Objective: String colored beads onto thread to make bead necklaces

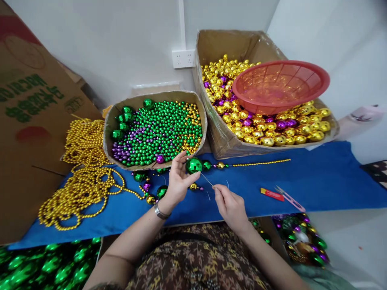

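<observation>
My left hand (178, 181) is around a large shiny green bead (194, 165), thumb below it and fingers behind. A thin pale thread (207, 179) runs from that bead to my right hand (230, 205), whose thumb and forefinger pinch its end. To the right of the large bead, a smaller green bead (207, 165) and a gold bead (220, 165) lie in a row with tiny beads. A thin gold bead strand (261, 162) continues the row. Left of my wrist, green, purple and gold beads (150, 199) lie strung on the table.
A cut-down box (109, 159) holds green, purple and gold beads. Behind it on the right, a taller box (216, 137) of gold beads carries a red basket (281, 86). Gold bead chains (75, 197) pile at left. Pink snips (292, 199) lie beside a red-yellow packet (272, 194).
</observation>
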Motion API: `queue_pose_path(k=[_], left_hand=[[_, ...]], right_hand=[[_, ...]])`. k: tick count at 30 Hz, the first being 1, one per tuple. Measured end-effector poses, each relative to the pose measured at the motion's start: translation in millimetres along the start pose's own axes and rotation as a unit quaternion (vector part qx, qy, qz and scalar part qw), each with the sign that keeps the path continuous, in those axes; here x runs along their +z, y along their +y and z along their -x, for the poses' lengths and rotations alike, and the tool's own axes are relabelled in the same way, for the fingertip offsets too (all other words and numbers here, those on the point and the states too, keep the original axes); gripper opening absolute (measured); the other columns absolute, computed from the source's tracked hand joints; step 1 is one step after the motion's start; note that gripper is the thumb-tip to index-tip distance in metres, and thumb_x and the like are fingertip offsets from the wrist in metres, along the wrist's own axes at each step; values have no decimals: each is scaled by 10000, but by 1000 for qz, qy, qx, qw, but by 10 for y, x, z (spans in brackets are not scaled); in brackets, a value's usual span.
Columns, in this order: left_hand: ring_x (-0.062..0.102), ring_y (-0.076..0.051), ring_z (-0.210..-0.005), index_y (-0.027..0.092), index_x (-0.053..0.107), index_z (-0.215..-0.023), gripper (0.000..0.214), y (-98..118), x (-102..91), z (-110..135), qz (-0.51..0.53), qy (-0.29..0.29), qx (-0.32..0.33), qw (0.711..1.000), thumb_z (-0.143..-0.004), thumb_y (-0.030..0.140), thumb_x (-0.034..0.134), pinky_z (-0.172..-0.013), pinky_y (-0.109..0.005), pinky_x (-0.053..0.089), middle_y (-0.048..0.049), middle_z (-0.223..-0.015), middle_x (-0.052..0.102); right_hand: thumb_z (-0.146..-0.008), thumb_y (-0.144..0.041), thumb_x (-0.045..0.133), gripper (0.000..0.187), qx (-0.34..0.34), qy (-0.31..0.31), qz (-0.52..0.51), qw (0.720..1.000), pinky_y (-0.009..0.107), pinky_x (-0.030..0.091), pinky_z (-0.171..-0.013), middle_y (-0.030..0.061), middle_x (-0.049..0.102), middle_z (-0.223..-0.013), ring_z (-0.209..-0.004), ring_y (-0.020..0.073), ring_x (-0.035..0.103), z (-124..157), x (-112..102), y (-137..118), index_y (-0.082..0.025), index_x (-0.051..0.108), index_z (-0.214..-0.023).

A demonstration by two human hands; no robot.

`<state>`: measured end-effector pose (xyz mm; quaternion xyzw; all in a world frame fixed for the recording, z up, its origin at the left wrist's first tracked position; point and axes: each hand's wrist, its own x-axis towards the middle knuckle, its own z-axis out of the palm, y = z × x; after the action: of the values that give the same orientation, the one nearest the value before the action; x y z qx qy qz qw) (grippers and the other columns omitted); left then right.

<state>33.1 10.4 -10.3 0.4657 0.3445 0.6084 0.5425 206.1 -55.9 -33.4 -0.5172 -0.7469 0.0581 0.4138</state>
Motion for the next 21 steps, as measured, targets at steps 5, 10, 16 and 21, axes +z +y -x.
queue_pose_path(k=[5, 10, 16, 21], left_hand=[[536, -234, -1174, 284, 430, -1318, 782, -74, 10, 71, -6, -1, -19, 1000, -649, 235, 832, -895, -328, 512, -91, -1255, 537], [546, -249, -1170, 315, 348, -1401, 866, -55, 18, 148, -17, -67, -43, 997, -675, 265, 818, -882, -360, 524, -104, -1287, 526], [617, -199, -1022, 203, 622, -1124, 350, 202, -254, -466, -163, -9, 23, 986, -792, 281, 699, -887, -334, 501, -91, -1068, 663], [658, -182, -864, 146, 661, -1016, 195, 210, -513, -1327, -570, -66, 19, 818, -850, 177, 563, -825, -300, 495, -74, -945, 717]], right_hand=[[-968, -186, 433, 168, -17, 9, 6, 1000, 226, 512, -662, 50, 729, -836, -682, 142, 692, 21, 57, 18, -165, 594, -1012], [-978, -221, 409, 183, 32, -3, -26, 999, 211, 493, -616, 25, 695, -747, -590, 124, 653, 25, 73, 37, -174, 585, -975], [-979, -267, 407, 197, 79, 1, -19, 997, 220, 460, -574, 9, 653, -674, -535, 127, 612, 47, -57, 125, -183, 581, -939], [-977, -278, 405, 204, 84, 15, -22, 996, 223, 463, -584, 16, 662, -699, -530, 127, 605, 49, -67, 147, -185, 584, -941]])
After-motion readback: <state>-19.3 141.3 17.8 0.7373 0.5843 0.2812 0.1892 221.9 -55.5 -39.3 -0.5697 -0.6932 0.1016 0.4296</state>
